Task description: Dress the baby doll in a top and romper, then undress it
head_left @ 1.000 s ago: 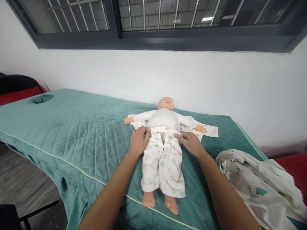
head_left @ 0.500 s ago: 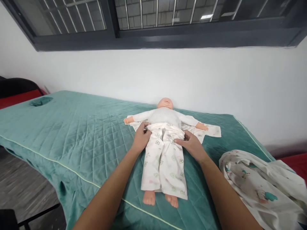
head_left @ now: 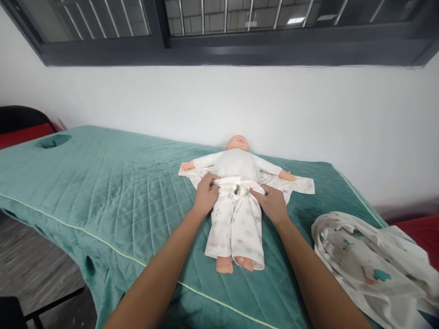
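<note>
A baby doll (head_left: pixel 237 164) lies on its back with its head toward the wall and its arms spread. It has a white cloth body and wears white printed pants (head_left: pixel 236 224), its bare feet showing below the hems. My left hand (head_left: pixel 206 194) pinches the waistband on the left side. On the other side, my right hand (head_left: pixel 272 201) grips the waistband with the thumb over the front. Beneath the doll's body and arms a white printed shirt (head_left: pixel 303 185) is laid out flat.
A green quilted cover (head_left: pixel 120 192) spreads over the bed. At the right lies a crumpled white printed blanket (head_left: pixel 370 265). The white wall (head_left: pixel 154 100) and a dark-framed barred window (head_left: pixel 240 52) are behind; a black and red chair (head_left: pixel 25 121) stands far left.
The pants have been drawn up a little toward the doll's torso, and the feet sit higher and closer together. My right thumb has moved inward along the waistband.
</note>
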A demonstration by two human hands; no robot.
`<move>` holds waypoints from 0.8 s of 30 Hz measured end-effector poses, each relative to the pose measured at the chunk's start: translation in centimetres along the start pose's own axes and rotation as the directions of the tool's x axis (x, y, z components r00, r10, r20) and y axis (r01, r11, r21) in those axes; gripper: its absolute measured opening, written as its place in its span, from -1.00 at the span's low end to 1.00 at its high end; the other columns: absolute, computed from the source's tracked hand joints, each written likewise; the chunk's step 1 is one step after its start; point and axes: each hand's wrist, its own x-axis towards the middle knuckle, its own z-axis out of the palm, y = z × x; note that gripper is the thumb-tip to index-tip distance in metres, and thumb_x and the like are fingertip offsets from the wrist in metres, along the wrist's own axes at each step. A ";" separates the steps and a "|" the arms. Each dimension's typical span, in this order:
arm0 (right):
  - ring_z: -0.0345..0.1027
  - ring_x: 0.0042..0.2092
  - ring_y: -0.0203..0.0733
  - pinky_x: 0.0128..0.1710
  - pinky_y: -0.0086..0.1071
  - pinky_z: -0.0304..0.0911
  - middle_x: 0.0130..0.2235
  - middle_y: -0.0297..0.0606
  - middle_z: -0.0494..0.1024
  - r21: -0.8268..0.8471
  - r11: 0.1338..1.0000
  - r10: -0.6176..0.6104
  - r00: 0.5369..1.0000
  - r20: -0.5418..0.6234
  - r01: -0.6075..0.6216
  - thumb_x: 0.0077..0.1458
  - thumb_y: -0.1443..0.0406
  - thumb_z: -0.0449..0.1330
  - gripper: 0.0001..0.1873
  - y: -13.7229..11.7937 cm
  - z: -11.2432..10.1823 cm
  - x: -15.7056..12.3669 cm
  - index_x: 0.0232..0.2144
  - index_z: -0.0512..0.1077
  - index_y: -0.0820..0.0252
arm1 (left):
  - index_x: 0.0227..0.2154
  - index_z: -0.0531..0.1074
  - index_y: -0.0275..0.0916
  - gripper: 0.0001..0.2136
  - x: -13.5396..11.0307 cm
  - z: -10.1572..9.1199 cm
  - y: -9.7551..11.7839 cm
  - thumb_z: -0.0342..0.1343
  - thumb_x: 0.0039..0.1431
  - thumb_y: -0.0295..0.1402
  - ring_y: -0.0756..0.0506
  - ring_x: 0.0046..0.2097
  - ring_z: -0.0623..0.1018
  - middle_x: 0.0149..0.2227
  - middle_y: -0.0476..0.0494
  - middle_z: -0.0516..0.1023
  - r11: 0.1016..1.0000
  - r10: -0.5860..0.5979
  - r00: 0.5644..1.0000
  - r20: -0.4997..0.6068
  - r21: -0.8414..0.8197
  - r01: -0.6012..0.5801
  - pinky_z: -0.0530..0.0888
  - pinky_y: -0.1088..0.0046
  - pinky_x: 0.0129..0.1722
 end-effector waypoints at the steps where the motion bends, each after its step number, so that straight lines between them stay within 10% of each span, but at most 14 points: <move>1: 0.23 -0.38 -0.16 -0.37 -0.33 0.07 -0.53 -0.35 0.41 -0.006 0.999 -0.032 1.000 -0.001 0.032 0.03 -0.15 0.17 -0.49 0.2 0.0 0.1 -0.63 0.30 0.11 | -0.39 0.37 -0.17 -0.80 -0.9 -0.2 0.3 -0.06 -0.03 -0.56 -0.09 -0.26 0.43 -0.35 0.00 0.45 1.000 -0.015 1.000 0.008 -0.012 0.015 0.37 0.39 -0.18; 8: 0.26 -0.34 -0.13 -0.32 -0.32 0.10 -0.48 -0.31 0.42 -0.002 0.984 -0.176 0.984 -0.015 0.176 0.05 -0.07 0.13 -0.56 0.2 -0.6 0.0 -0.60 0.28 0.11 | -0.34 0.41 -0.18 -0.81 -5.9 -1.2 1.6 -0.06 0.04 -0.50 -0.04 -0.38 0.38 -0.45 0.03 0.38 0.973 -0.167 0.983 0.071 -0.149 0.176 0.32 0.46 -0.34; 17: 0.23 -0.47 -0.21 -0.40 -0.34 0.08 -0.61 -0.35 0.37 0.047 0.976 -0.216 0.975 0.061 0.213 0.14 0.00 0.13 -0.52 -2.5 -0.1 -8.5 -0.68 0.19 0.11 | -0.19 0.40 -0.16 -0.80 -5.1 -1.3 1.6 0.13 0.17 -0.22 -0.06 -0.19 0.43 -0.22 -0.04 0.42 0.954 -0.144 0.983 0.112 -0.250 0.168 0.38 0.47 -0.17; 24: 0.33 -0.40 -0.15 -0.42 -0.37 0.15 -0.50 -0.32 0.51 0.197 0.980 -0.036 0.999 0.019 0.032 0.12 -0.06 0.15 -0.56 -2.6 0.1 -6.3 -0.56 0.40 0.14 | -0.15 0.39 -0.15 -0.73 -3.2 0.0 1.8 0.20 0.13 -0.17 -0.03 -0.25 0.39 -0.22 -0.02 0.41 0.958 -0.137 0.985 0.103 -0.241 0.158 0.37 0.49 -0.23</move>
